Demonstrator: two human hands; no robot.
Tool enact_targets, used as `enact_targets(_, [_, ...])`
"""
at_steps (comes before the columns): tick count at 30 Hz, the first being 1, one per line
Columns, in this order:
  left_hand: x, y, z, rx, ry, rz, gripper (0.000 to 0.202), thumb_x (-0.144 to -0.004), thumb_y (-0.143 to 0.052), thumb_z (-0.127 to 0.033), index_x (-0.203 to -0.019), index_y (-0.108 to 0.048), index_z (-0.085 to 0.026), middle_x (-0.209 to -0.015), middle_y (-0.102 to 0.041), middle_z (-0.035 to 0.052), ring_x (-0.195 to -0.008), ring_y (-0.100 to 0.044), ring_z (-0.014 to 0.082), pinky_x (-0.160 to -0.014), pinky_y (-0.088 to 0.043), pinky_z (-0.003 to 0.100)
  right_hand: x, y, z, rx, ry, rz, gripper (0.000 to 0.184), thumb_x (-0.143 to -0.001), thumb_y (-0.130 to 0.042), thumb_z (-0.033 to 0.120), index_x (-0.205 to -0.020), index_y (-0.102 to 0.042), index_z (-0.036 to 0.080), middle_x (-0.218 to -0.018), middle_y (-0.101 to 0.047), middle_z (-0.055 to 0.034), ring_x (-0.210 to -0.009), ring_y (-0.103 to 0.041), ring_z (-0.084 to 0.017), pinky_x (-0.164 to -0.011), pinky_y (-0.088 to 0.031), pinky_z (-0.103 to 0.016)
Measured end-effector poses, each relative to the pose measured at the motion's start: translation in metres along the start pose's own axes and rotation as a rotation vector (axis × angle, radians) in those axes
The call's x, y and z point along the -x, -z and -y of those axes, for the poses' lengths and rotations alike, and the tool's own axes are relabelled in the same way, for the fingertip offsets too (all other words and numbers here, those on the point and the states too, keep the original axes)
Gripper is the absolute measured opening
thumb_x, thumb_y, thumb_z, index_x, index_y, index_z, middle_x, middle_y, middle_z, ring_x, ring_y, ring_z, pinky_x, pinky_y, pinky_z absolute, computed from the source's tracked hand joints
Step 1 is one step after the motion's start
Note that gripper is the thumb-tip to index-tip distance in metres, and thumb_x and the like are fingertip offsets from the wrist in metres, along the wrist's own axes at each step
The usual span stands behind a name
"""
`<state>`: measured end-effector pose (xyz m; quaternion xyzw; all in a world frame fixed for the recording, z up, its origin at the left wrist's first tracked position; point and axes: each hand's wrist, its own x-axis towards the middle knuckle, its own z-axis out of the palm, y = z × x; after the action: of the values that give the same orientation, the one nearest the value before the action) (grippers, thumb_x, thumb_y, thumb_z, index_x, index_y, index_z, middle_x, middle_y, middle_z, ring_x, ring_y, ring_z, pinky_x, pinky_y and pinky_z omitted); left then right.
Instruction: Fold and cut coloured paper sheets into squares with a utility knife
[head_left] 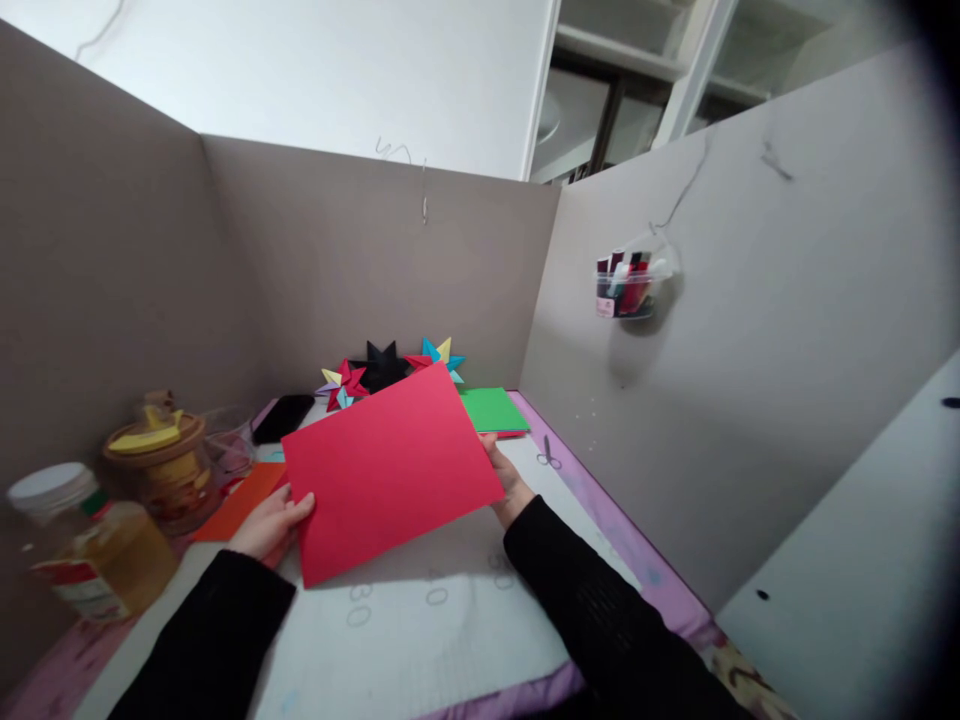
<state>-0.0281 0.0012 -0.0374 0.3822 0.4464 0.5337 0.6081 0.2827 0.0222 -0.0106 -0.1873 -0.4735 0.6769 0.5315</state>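
Note:
A flat red sheet of paper (394,470) is held up, tilted, above the white mat. My left hand (271,522) grips its lower left edge, with the thumb on the front face. At the right edge my right hand (506,480) holds it, most of the fingers hidden behind the sheet. Behind it lies a stack of green paper (495,410) with some red underneath. An orange sheet (244,500) rests near my left hand. Folded paper stars stand at the back, among them a black star (381,366) and a multicoloured star (442,355).
Scissors (548,455) lie at the mat's right side. On the left are a bottle of amber liquid (124,550), a brown pot (169,470), a clear container (229,440) and a black phone (283,418). A clear basket (630,285) hangs on the right panel. Grey panels surround the table.

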Motion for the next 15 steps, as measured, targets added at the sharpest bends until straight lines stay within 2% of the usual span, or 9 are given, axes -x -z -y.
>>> enact_targets(2, [0.0, 0.0, 0.0, 0.004, 0.003, 0.003, 0.043, -0.066, -0.067, -0.008, -0.106, -0.053, -0.016, -0.091, -0.07, 0.0114, -0.08, -0.068, 0.024, -0.066, -0.056, 0.031, 0.0, -0.003, 0.0, -0.013, -0.02, -0.017, 0.055, -0.067, -0.058, 0.065, -0.099, -0.057, 0.02, -0.096, -0.067, -0.0071, -0.093, -0.062, -0.024, -0.074, -0.051, -0.036])
enact_targets(5, [0.0, 0.0, 0.0, 0.005, -0.006, -0.006, 0.039, -0.067, -0.067, -0.007, -0.103, -0.055, -0.016, -0.09, -0.07, 0.0109, -0.078, -0.068, 0.0234, -0.066, -0.056, 0.031, -0.001, -0.004, 0.004, 0.006, 0.006, -0.053, 0.039, -0.071, -0.064, 0.045, -0.1, -0.057, 0.021, -0.097, -0.067, -0.0045, -0.088, -0.063, -0.021, -0.072, -0.051, -0.033])
enact_targets(8, [0.0, 0.001, -0.002, -0.004, -0.029, -0.029, 0.037, -0.066, -0.067, -0.005, -0.1, -0.056, -0.016, -0.087, -0.07, 0.0103, -0.077, -0.068, 0.0229, -0.065, -0.056, 0.03, -0.004, 0.001, 0.01, 0.113, 0.019, -0.077, 0.036, -0.068, -0.067, 0.028, -0.103, -0.057, 0.021, -0.095, -0.068, -0.0032, -0.079, -0.064, -0.018, -0.068, -0.05, -0.029])
enact_targets(12, [-0.001, 0.003, -0.004, -0.047, -0.018, -0.079, 0.037, -0.065, -0.069, -0.005, -0.098, -0.056, -0.016, -0.081, -0.071, 0.0095, -0.072, -0.069, 0.0227, -0.063, -0.056, 0.03, -0.005, 0.014, 0.01, 0.331, -0.017, -0.168, 0.031, -0.069, -0.066, 0.03, -0.097, -0.059, 0.019, -0.084, -0.069, -0.002, -0.07, -0.064, -0.016, -0.066, -0.05, -0.029])
enact_targets(15, [-0.002, 0.003, -0.002, -0.088, 0.0, -0.09, 0.035, -0.065, -0.07, -0.006, -0.095, -0.057, -0.015, -0.078, -0.071, 0.0094, -0.07, -0.069, 0.0233, -0.063, -0.056, 0.031, -0.008, 0.025, -0.003, 0.512, 0.02, -0.213, 0.027, -0.067, -0.064, 0.028, -0.091, -0.062, 0.016, -0.082, -0.069, -0.0033, -0.073, -0.064, -0.017, -0.068, -0.05, -0.029])
